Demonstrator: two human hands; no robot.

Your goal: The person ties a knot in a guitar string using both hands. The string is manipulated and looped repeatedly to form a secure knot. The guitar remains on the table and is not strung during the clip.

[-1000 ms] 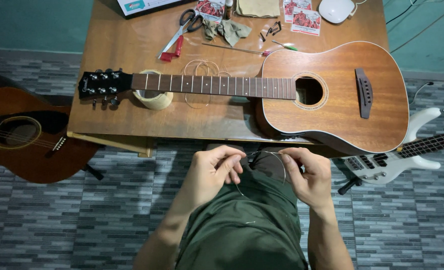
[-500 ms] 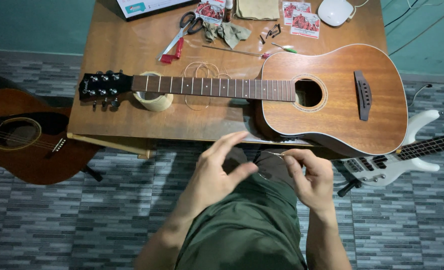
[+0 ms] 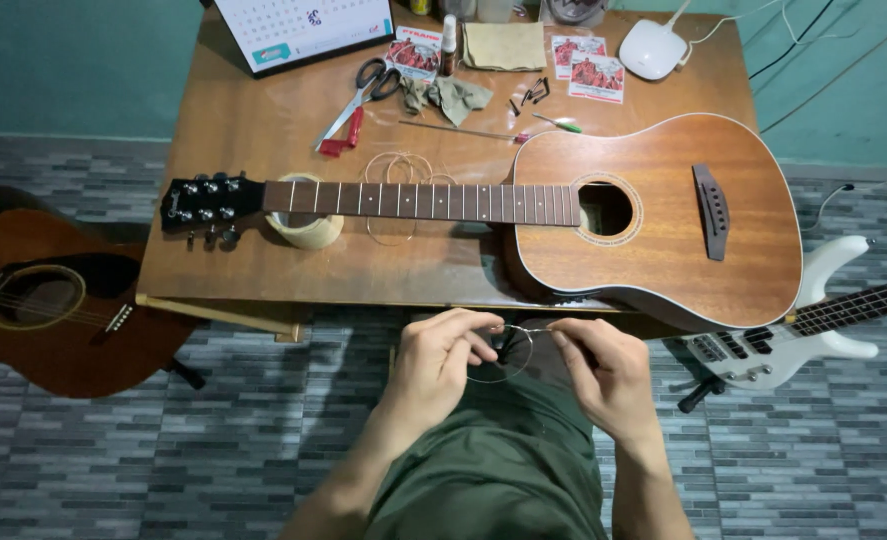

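Over my lap, my left hand and my right hand both pinch a thin coiled guitar string, held in a small loop between them. A brown acoustic guitar without strings lies flat on the wooden table just beyond my hands, its black headstock to the left. The neck rests on a roll of tape. Loose coiled strings lie under the neck.
Scissors, a red-handled tool, a green cloth, string packets, a calendar and a white device sit at the table's back. Another acoustic guitar stands at the left, a white electric bass at the right.
My left hand opened away from the string half a second ago and has closed on it again. The view has tilted slightly, showing more of the table's back.
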